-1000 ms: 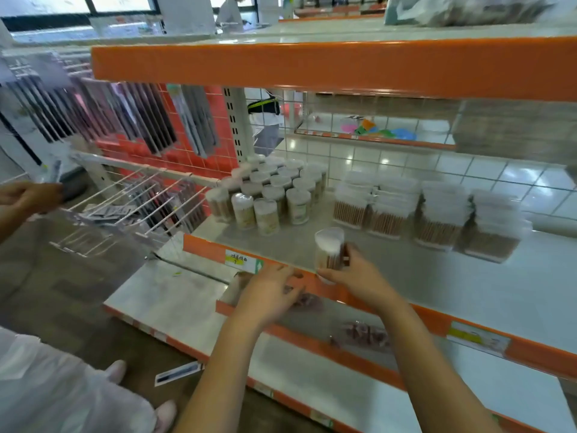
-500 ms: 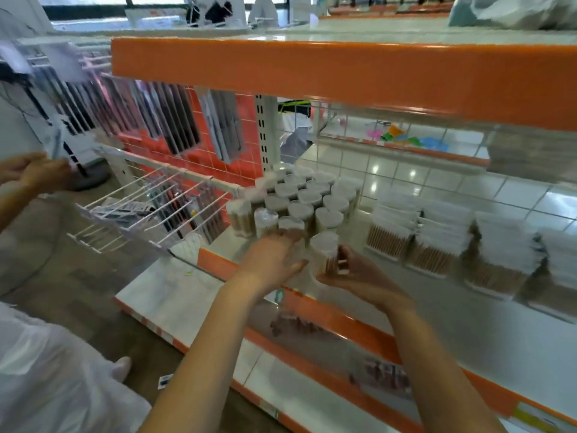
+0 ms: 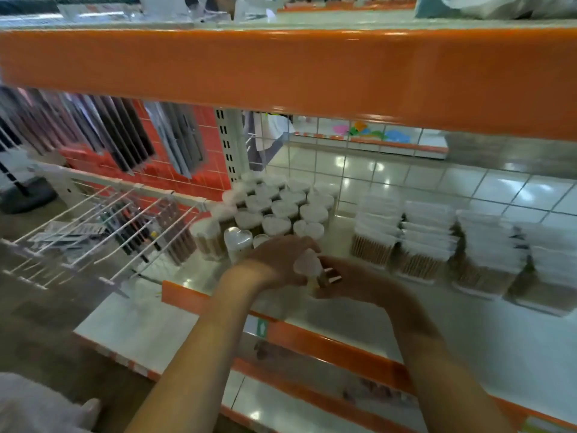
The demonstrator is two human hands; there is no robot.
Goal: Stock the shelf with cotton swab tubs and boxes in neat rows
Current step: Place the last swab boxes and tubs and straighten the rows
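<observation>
Tub [image 3: 307, 270] of cotton swabs sits at frame centre, held between both hands just over the front part of the shelf [image 3: 468, 332], white lid up and tipped slightly left, long axis near upright.

Left to right: wire rack [image 3: 103, 226] with pens at mid-left, off the shelf end. Then the block of round tubs [image 3: 281, 207] in rows, upper centre, running back toward the grid wall; front row ends just behind the hands. Left hand [image 3: 278, 260] comes in from lower centre, fingers curled over the held tub's lid and left side. Right hand [image 3: 352, 282] cups it from the right and below, fingers wrapped round the body; blurred, so exact finger contact unclear. Both equally near; the left is closer to the tub block. Right of the hands, stacked swab boxes [image 3: 427, 235] in rows, well apart from the tub.

Key relation: the open slot looks to lie just behind and slightly right of the hands, at the front-right corner of the tub block. Bare shelf lies between tubs and boxes, and in front. Orange upper shelf lip [image 3: 281, 70] overhangs; headroom looks fine. Orange front edge [image 3: 327, 339] sits under the wrists.
</observation>
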